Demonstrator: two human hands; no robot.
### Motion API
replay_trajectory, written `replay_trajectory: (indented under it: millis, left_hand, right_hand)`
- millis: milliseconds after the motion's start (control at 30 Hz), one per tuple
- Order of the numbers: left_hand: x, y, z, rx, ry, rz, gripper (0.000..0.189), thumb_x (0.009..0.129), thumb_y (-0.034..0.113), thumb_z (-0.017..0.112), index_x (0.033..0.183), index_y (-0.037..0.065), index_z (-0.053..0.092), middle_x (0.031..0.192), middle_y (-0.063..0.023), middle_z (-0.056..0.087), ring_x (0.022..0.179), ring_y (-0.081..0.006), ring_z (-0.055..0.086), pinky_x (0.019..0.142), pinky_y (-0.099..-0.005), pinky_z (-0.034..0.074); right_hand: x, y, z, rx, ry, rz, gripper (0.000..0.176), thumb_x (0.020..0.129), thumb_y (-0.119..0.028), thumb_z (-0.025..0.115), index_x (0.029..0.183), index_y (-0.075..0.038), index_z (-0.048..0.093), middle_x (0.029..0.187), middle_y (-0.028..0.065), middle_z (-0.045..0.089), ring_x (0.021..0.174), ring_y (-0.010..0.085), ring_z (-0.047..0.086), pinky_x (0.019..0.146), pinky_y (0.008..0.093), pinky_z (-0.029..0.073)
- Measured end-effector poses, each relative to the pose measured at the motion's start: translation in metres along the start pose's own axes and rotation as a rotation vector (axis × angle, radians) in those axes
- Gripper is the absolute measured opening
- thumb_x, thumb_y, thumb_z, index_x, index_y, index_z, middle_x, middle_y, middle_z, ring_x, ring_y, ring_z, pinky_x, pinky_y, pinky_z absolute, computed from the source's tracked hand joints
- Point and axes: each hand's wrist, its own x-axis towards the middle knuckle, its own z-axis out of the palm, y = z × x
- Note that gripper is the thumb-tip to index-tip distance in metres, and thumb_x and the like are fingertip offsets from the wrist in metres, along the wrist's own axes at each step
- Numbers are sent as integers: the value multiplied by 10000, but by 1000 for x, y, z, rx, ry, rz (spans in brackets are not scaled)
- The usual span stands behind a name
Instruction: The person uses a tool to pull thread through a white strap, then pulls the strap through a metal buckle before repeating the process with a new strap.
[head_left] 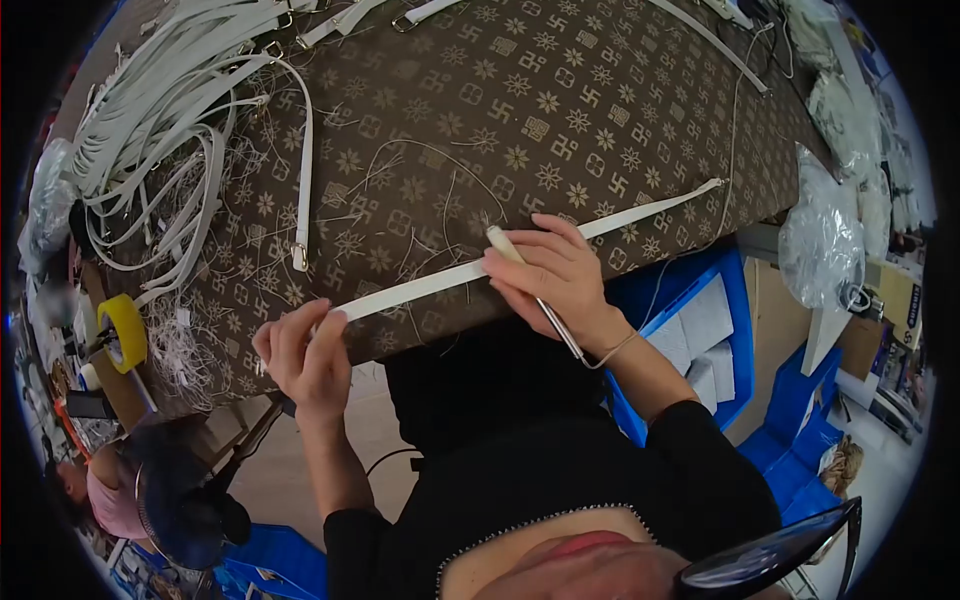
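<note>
A white strap (pixel 410 291) stretches across the near part of the patterned cloth, slanting up to the right. My left hand (pixel 310 355) pinches it near its left end, which the fingers hide. My right hand (pixel 555 280) lies over the strap's middle and grips a slim pen-shaped tool (pixel 507 246) with a cream end and a metal barrel. A thin cord leads from the barrel past my wrist. Whether the right fingers also hold the strap is hard to see. Another white strap with a buckle (pixel 304 190) lies above my left hand.
A heap of white buckled straps (pixel 150 130) fills the far left of the brown cloth (pixel 600 130). Loose thread clippings (pixel 185 355) lie beside a yellow tape roll (pixel 122 333). Below the right table edge stands a blue bin (pixel 740 340). A person in pink (pixel 115 495) is at lower left.
</note>
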Motion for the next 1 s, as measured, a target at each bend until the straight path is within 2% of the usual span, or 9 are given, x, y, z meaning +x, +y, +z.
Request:
replay_trajectory:
  millis: [233, 433, 633, 700, 767, 800, 867, 967, 1000]
  left_hand:
    - [-2, -7, -10, 44, 118, -99, 348, 714, -44, 704, 1034, 91, 716, 940, -30, 668, 818, -226, 606, 793, -357, 413]
    - [-1, -26, -26, 182, 143, -191, 389, 664, 4, 721, 1041, 99, 726, 899, -7, 658, 799, -206, 599, 843, -357, 411]
    - [-12, -45, -49, 213, 169, -258, 394, 716, -49, 654, 1073, 100, 728, 916, -25, 664, 850, -214, 615, 884, -371, 438]
    - [-19, -50, -52, 114, 211, -419, 431, 736, -100, 616, 1107, 93, 721, 950, -65, 664, 870, -254, 623, 850, -385, 477]
    - [-30, -59, -62, 20, 318, -518, 451, 794, -127, 574, 1174, 78, 704, 994, -99, 664, 882, -243, 646, 797, -348, 520]
    - [-31, -61, -67, -38, 381, -575, 453, 811, -131, 558, 1193, 69, 697, 1005, -101, 665, 889, -225, 653, 792, -328, 524]
    - [-28, -66, -82, 101, 337, -482, 449, 837, -129, 535, 1219, 53, 685, 1018, -105, 663, 902, -191, 654, 787, -304, 526]
    - [-21, -72, -86, 99, 326, -453, 436, 845, -123, 521, 1216, 41, 682, 1013, -114, 657, 903, -219, 651, 800, -315, 518]
    - [-20, -75, -84, 87, 337, -436, 436, 845, -123, 521, 1216, 41, 682, 1013, -114, 657, 903, -219, 651, 800, -315, 518]
  right_hand:
    - [-9, 37, -41, -281, 36, 59, 370, 762, 3, 756, 1094, -151, 700, 1004, 52, 721, 981, 258, 660, 989, 458, 455]
    - [-12, 50, -54, -133, -16, 115, 351, 794, 6, 745, 1120, -103, 671, 1029, 77, 688, 1000, 311, 629, 1022, 480, 416]
    - [-17, 50, -55, -152, -33, 197, 355, 799, 3, 743, 1130, -106, 671, 1101, 65, 693, 1094, 307, 590, 994, 437, 414]
    - [-14, 46, -55, -156, -24, 170, 345, 791, 3, 748, 1109, -108, 680, 1093, 74, 694, 1068, 307, 599, 995, 435, 415]
    - [-14, 49, -55, -130, -26, 132, 351, 773, 15, 750, 1093, -109, 675, 1038, 79, 691, 1020, 300, 610, 983, 431, 416]
    - [-15, 50, -55, -111, -35, 115, 356, 784, 50, 729, 1096, -104, 648, 1006, 67, 683, 1022, 295, 585, 912, 394, 456]
    - [-3, 45, -57, -75, -63, 73, 398, 762, 51, 743, 1112, -100, 631, 934, 59, 666, 949, 289, 591, 869, 396, 465]
    - [0, 42, -54, -94, -41, 86, 400, 762, 46, 745, 1117, -87, 617, 862, 76, 645, 828, 268, 617, 765, 383, 485]
    - [-1, 42, -52, 13, -47, 165, 379, 770, 58, 731, 1103, -85, 621, 854, 87, 643, 771, 259, 625, 700, 356, 496]
